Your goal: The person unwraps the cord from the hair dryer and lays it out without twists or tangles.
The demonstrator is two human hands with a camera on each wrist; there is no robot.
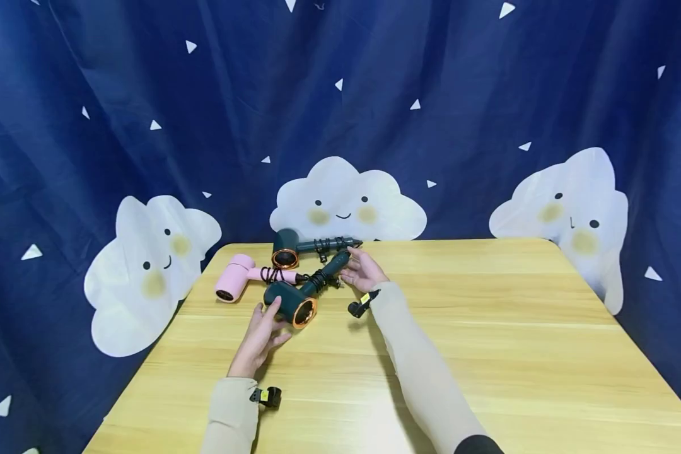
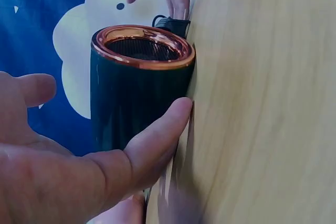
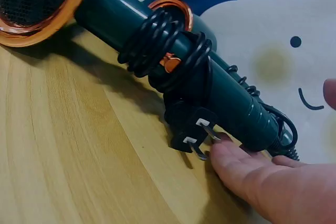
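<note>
A dark green hair dryer (image 1: 284, 296) with a copper rim lies nearest me, its black cord wound round the handle. My left hand (image 1: 258, 340) is at its barrel, fingers extended low along the side; in the left wrist view the thumb (image 2: 39, 88) stands apart from the barrel. At the handle's far end is my right hand (image 1: 366, 271). Its fingers (image 3: 231, 163) reach straight under the handle beside the two-pin plug (image 3: 191, 129), and the thumb (image 3: 329, 94) is held away.
A second dark green hair dryer (image 1: 286, 243) lies behind, near the table's back edge. To the left lies a pink hair dryer (image 1: 235, 277), its cord also wrapped. The wooden table (image 1: 488, 353) meets a blue curtain (image 1: 340, 120) with white clouds.
</note>
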